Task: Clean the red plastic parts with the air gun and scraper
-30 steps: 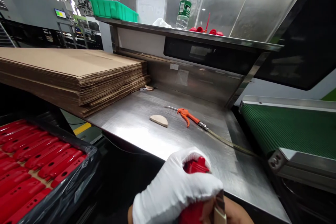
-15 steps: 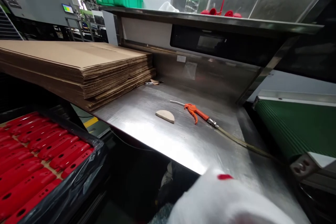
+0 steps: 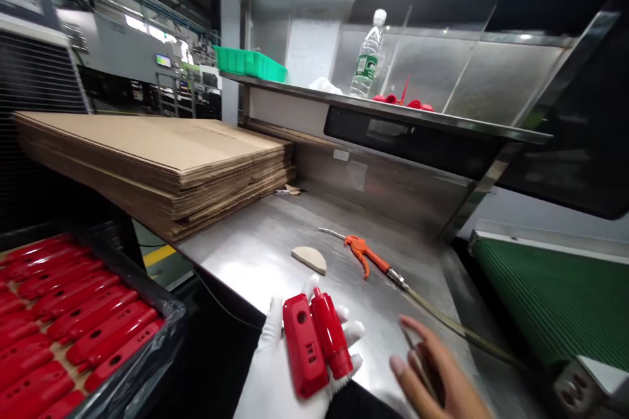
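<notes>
Gloved left hand (image 3: 265, 373) half open, palm up, cradling red housing (image 3: 301, 347) and red cylinder (image 3: 331, 334); bare right hand (image 3: 432, 373) hovering open, empty, over front edge of steel table (image 3: 275, 242).

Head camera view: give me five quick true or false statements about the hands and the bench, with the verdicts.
The gloved left hand holds a red plastic housing and a red cylindrical part. True.
The bare right hand grips the orange air blow gun. False: the blow gun lies on the steel bench, apart from the hand.
A stack of flattened cardboard lies on the bench. True.
The green plastic crate sits on the conveyor belt. False: it sits on the steel shelf above the bench.
A plastic water bottle stands upright on that shelf. True.
</notes>
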### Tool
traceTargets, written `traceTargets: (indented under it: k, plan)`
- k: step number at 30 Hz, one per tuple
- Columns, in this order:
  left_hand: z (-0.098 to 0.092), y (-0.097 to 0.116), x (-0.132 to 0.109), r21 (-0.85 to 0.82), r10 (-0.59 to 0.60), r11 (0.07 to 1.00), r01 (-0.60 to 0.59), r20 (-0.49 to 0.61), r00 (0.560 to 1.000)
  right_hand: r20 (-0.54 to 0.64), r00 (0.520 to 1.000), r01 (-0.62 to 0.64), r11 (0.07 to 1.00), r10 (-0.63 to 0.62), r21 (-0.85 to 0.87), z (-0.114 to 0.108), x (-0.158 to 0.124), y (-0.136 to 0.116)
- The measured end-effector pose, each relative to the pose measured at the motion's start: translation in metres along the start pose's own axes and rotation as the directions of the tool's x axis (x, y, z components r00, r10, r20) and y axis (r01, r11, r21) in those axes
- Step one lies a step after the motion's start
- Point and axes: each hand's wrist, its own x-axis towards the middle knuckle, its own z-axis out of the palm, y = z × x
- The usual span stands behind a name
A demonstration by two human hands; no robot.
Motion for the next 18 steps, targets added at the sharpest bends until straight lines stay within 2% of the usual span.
traceTargets:
  k: [1,2,5,8,11,15,18]
  plan:
    - [-0.001,0.004,0.001,-0.005,0.065,0.998,-0.065,-0.021,0.998,0.037,0.999,0.013,0.971,-0.004,-0.239,-0.006,0.019,0.015]
    - [-0.003,0.007,0.002,-0.014,0.103,0.995,-0.104,-0.036,0.994,0.055,0.998,0.047,0.888,-0.024,-0.458,-0.009,0.038,0.026]
    - [-0.013,0.015,0.01,-0.073,0.124,0.99,-0.122,0.016,0.992,0.032,0.997,0.074,0.784,-0.07,-0.616,-0.001,0.084,0.038]
    - [-0.03,0.021,0.02,-0.098,0.129,0.989,-0.109,0.232,0.964,-0.046,0.989,0.077,0.746,-0.143,-0.662,0.027,0.111,0.016]
    - [-0.047,0.028,0.023,-0.034,0.111,0.994,-0.107,0.393,0.913,-0.015,0.972,0.171,0.756,-0.233,-0.632,0.063,0.132,-0.021]
    - [-0.054,0.038,0.008,0.06,0.052,0.995,-0.081,0.375,0.925,0.108,0.954,0.291,0.78,-0.279,-0.554,0.104,0.154,-0.06]
    - [-0.051,0.044,-0.006,0.139,0.061,0.984,-0.109,0.315,0.947,0.119,0.955,0.294,0.805,-0.273,-0.516,0.117,0.152,-0.071]
